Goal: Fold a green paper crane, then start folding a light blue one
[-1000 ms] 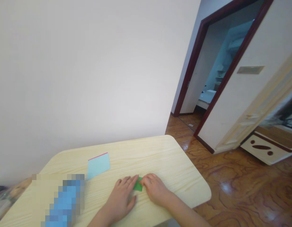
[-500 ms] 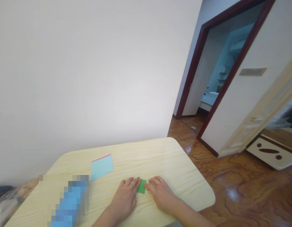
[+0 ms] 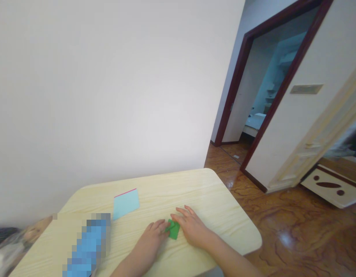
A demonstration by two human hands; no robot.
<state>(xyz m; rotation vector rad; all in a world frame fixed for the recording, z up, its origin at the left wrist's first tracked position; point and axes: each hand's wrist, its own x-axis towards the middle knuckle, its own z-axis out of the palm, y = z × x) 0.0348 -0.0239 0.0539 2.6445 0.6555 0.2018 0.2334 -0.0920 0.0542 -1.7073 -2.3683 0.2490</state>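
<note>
Both hands lie low on a pale wood-grain tabletop (image 3: 212, 200), close together, with a small piece of green paper (image 3: 174, 232) flat on the surface between them. The left hand (image 3: 151, 237) is narrow, its fingers drawn together and angled down, with the fingertips on the paper's left part. It isn't clear whether they are pinching the paper or only pressing on it. The right hand (image 3: 192, 227) is wider, its fingers fanned out on the tabletop, and its inner edge touches or sits just beside the paper's upper right side. A thin green strip or flap shows on the paper right by the left fingertips, though it is too small to make out well.

Ahead of the left hand, well clear of the fingers, lies a pale blue card (image 3: 126, 204) with a pink edge along its far side. Just beyond the left wrist is a blue object (image 3: 89, 242), too pixelated to identify. Past the right hand, beyond the table's corner, a glossy wood floor (image 3: 284, 231) runs towards an open door (image 3: 307, 127) in a dark red frame (image 3: 247, 77), and a white wall (image 3: 108, 96) rises straight ahead of the hands
</note>
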